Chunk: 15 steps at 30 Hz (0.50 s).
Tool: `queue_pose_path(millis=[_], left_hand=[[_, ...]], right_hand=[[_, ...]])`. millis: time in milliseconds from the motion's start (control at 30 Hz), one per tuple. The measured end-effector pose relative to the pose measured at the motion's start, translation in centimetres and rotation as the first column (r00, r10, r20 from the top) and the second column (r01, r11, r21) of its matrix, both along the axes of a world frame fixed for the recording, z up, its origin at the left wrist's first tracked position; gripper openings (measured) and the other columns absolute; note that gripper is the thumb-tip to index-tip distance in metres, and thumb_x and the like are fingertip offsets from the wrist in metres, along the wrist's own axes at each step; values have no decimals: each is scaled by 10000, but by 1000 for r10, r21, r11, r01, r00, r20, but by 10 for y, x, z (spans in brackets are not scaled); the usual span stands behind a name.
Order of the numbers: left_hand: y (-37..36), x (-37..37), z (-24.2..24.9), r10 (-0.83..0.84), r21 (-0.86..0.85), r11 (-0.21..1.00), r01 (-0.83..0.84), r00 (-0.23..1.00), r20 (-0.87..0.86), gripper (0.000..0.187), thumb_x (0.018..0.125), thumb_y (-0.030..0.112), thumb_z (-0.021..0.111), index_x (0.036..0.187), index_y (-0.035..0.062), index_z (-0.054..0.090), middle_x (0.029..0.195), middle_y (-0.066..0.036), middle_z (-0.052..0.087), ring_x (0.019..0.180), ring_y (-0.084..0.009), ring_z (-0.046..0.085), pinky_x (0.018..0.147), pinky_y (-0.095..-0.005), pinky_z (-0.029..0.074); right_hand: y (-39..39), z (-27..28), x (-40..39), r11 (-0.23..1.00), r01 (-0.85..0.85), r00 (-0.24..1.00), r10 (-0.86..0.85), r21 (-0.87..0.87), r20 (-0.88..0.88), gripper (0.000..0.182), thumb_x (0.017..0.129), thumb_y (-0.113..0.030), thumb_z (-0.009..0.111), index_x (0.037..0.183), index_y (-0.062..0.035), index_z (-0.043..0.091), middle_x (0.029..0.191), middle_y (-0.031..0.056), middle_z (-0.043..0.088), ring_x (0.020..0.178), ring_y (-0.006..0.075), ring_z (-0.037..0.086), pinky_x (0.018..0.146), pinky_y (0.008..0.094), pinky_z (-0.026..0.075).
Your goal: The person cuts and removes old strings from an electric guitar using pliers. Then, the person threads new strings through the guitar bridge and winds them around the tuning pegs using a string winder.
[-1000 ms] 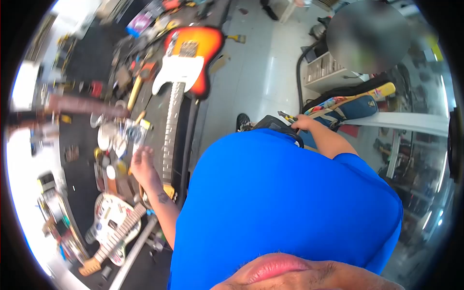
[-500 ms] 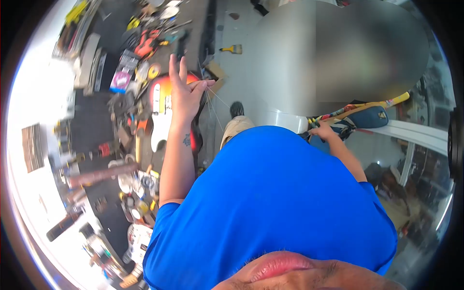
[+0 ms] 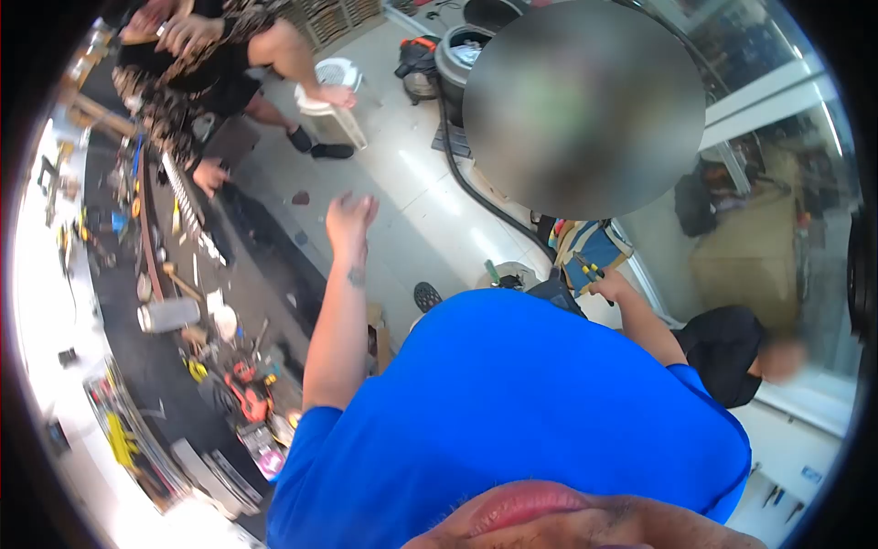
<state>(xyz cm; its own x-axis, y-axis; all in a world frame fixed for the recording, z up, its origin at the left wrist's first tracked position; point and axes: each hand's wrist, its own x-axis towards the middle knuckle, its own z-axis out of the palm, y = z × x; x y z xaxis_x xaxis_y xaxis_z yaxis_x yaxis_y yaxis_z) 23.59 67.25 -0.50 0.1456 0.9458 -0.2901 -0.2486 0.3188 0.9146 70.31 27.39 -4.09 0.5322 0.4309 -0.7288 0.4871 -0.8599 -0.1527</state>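
Observation:
My left hand [image 3: 350, 224] reaches out in mid-air over the floor beside the workbench. Its fingers are loosely bent and apart, and I make out nothing in them. My right hand [image 3: 607, 285] is low on the right, closed around pliers [image 3: 590, 269] with yellow and black handles. Directly behind the pliers is a blue and tan bag [image 3: 593, 249]. The jaws are too small to make out clearly.
The dark workbench [image 3: 247, 320] on the left carries many tools, among them a red tool [image 3: 249, 392] and a clear jar [image 3: 169, 316]. Another person [image 3: 206, 73] is at its far end, near a white stool [image 3: 334, 87]. A black hose [image 3: 466, 188] crosses the floor.
The view has swung along the bench; the guitar has left it and another person has come in. My left hand has gone from pinching thin strings to loosely apart fingers.

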Motion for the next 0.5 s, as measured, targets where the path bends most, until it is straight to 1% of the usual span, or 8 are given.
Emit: queue_pose_path(millis=[67, 100, 233, 267, 367, 433, 467, 500], left_hand=[[89, 88, 40, -107, 131, 986, 105, 994, 4, 614, 952, -76, 643, 1466, -133, 312, 1183, -284, 643, 1064, -349, 714, 922, -393, 627], [137, 131, 35, -170, 221, 966, 135, 975, 146, 677, 943, 9, 698, 1482, -129, 313, 1188, -254, 650, 1074, -324, 710, 885, -382, 613], [249, 267, 77, -189, -13, 980, 197, 918, -350, 723, 876, 240, 813, 1416, -113, 487, 1234, -206, 673, 1095, -301, 702, 859, -394, 553], [256, 284, 83, -200, -98, 980, 175, 882, -427, 724, 861, 282, 828, 1397, -103, 529, 1236, -190, 684, 1094, -293, 702, 862, -395, 540], [237, 286, 49, -343, 106, 882, 460, 779, -525, 580, 877, 266, 794, 1328, -51, 616, 1211, -182, 723, 1103, -296, 705, 922, -406, 534], [189, 265, -4, -263, 244, 753, 611, 619, -740, 527, 902, 238, 746, 1354, 0, 615, 1183, -182, 741, 1097, -314, 710, 960, -422, 531], [159, 244, -30, -318, 81, 665, 742, 380, -869, 492, 916, 222, 723, 1347, 8, 617, 1212, -215, 720, 1121, -357, 695, 982, -452, 533], [118, 214, -64, -365, 20, 629, 777, 319, -875, 485, 921, 230, 712, 1341, 7, 617, 1209, -228, 715, 1124, -382, 687, 980, -459, 537]], right_hand=[[6, -6, -1, 996, 84, 994, -82, 26, -67, 906, 615, -360, 786, 1364, 97, 565, 1215, 295, 684, 1126, 375, 683, 949, 414, 546], [7, -15, 3, 993, 115, 989, -111, 39, -98, 904, 620, -362, 784, 1367, 97, 562, 1220, 294, 683, 1131, 371, 682, 951, 416, 545], [11, -7, 11, 992, 120, 985, -123, -40, -116, 712, 659, -320, 821, 1221, 88, 664, 1047, 236, 741, 958, 320, 731, 817, 424, 568], [4, -12, 20, 986, 162, 976, -167, -48, -136, 678, 642, -334, 822, 1161, 82, 691, 996, 230, 744, 912, 322, 735, 794, 425, 571], [-11, -60, 56, 968, 221, 950, -242, -123, -197, 577, 603, -362, 827, 988, 62, 752, 891, 212, 751, 812, 319, 740, 738, 424, 574], [-17, -97, 88, 953, 183, 945, -238, -242, -225, 506, 595, -364, 833, 883, 47, 767, 883, 204, 753, 798, 301, 733, 720, 420, 565], [-15, -125, 108, 938, 108, 947, -198, -328, -254, 473, 588, -369, 841, 844, 22, 770, 852, 193, 748, 752, 294, 708, 709, 421, 553], [3, -121, 115, 943, 52, 952, -145, -328, -268, 456, 598, -370, 839, 836, 12, 772, 836, 189, 743, 743, 291, 701, 708, 419, 551]])
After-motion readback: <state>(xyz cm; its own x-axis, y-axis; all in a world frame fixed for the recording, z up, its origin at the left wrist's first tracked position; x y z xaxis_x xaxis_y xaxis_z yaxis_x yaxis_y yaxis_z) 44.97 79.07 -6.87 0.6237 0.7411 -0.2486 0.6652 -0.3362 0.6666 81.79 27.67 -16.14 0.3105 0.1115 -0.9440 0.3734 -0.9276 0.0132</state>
